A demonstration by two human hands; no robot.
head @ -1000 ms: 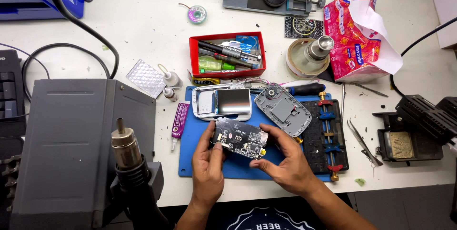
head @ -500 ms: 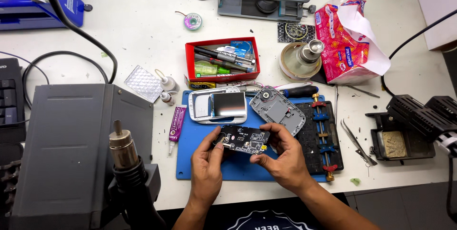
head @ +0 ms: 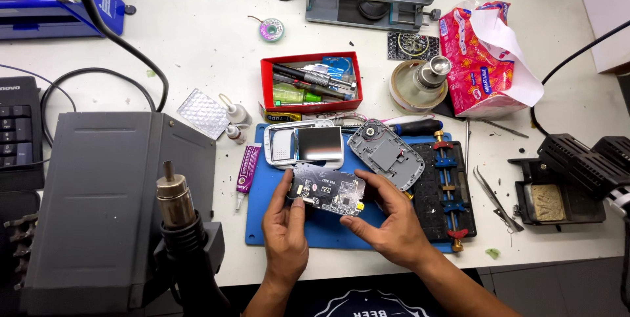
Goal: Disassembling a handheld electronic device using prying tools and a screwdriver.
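Since the earlier frames the head camera had shifted slightly, so the table's things sat a little lower in view, while the circuit board (head: 328,192) kept its place between the two hands, its tilt changed only slightly.

In the head view, the left hand (head: 285,232) gripped the board's left end, thumb up along that edge and a fingertip pressed on its face. The right hand (head: 387,222) grasped the right end, fingers curled over the top edge and thumb under the lower corner. Both hands were clenched on the board; neither was free. The board was lifted just above the blue mat (head: 315,232), its long axis running left to right and sloping slightly down to the right, with each hand at one end and equally near.

Just beyond the board lay the white phone front (head: 305,145), screen up, and to its right the grey back shell (head: 387,155), both on the mat. A black holder jig (head: 446,189) lay just right of the right hand.
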